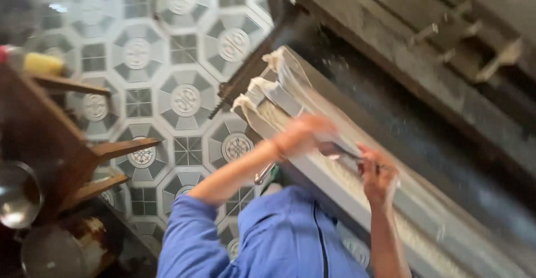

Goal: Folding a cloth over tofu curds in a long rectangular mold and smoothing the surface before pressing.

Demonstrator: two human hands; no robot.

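The view is blurred by motion. A long pale trough runs diagonally and holds whitish strands, with clear plastic sheet draped at its far end. My left hand reaches out of a blue sleeve and hovers over the strands, fingers curled; blur hides what it grips. My right hand is closed on a thin dark metal tool that spans the gap between both hands. A small metal handle hangs under my left wrist.
Grey patterned floor tiles fill the left middle. A wooden rack with metal bowls stands at the left, with a yellow object on top. A dark machine bed with wooden pegs lies beyond the trough.
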